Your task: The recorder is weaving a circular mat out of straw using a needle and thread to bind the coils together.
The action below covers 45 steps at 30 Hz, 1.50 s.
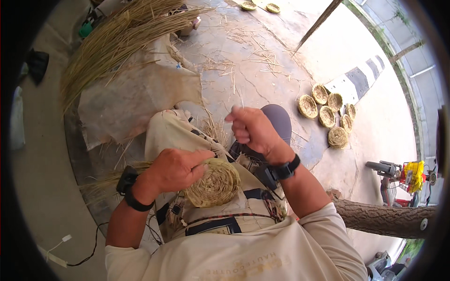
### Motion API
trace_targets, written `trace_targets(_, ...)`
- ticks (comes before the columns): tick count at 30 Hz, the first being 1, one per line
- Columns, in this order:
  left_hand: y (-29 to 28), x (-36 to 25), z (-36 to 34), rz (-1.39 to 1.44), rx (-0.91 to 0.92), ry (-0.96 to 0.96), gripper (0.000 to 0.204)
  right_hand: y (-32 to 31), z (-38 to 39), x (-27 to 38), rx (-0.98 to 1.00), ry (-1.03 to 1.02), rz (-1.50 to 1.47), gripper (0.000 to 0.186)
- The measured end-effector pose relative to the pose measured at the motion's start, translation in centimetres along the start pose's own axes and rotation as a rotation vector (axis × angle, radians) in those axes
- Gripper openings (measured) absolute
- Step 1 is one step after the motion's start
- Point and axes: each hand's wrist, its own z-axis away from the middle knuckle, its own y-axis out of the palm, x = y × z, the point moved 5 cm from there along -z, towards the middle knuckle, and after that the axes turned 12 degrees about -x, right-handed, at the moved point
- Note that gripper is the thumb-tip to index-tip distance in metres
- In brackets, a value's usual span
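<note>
On my lap rests a round coiled straw piece (214,186), its woven face turned up. My left hand (174,169) is closed on its upper left edge, with thumb and bent fingers at the rim. Loose straw stalks (104,181) stick out to the left beneath that wrist. Beyond the piece and to its right, my right hand (252,127) is raised clear of it with curled fingers pinched together. A faint thin sliver shows above the pinch, too fine to identify. Each wrist wears a dark band.
A long bundle of dry straw (110,49) lies at upper left over a tan sheet (136,91). Several small straw baskets (326,116) sit on the floor at right, near a striped block (358,78). A tree trunk (377,216) and a motorbike (407,177) stand farther right.
</note>
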Motion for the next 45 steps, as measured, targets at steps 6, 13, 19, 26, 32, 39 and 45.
trace_targets(6,-0.8,0.7,1.0,0.0,0.063,-0.039,0.03,4.6,6.0,-0.3,0.152,-0.58,1.103,0.044)
trace_targets(13,-0.7,1.7,3.3,-0.04,0.1,-0.128,0.02,4.8,7.2,-0.4,0.21,-0.651,1.21,0.041)
trace_targets(19,0.9,1.3,3.7,0.092,-0.084,-0.126,0.02,2.9,6.8,-1.5,0.16,-0.537,0.963,0.034)
trace_targets(26,0.4,0.3,1.7,0.05,-0.022,-0.076,0.02,4.7,1.7,2.9,0.144,-0.434,-0.099,0.022)
trace_targets(32,-0.6,1.3,2.9,0.087,-0.013,-0.032,0.031,17.9,12.2,-2.5,0.823,-1.303,1.461,0.024)
trace_targets(39,-0.4,4.1,4.2,0.424,-0.096,-0.326,0.028,13.8,9.7,-6.4,0.882,-0.741,0.881,0.026)
trace_targets(45,-0.7,5.8,4.7,0.268,-0.147,-0.371,0.027,9.9,11.0,-0.5,0.61,-0.887,1.032,0.021)
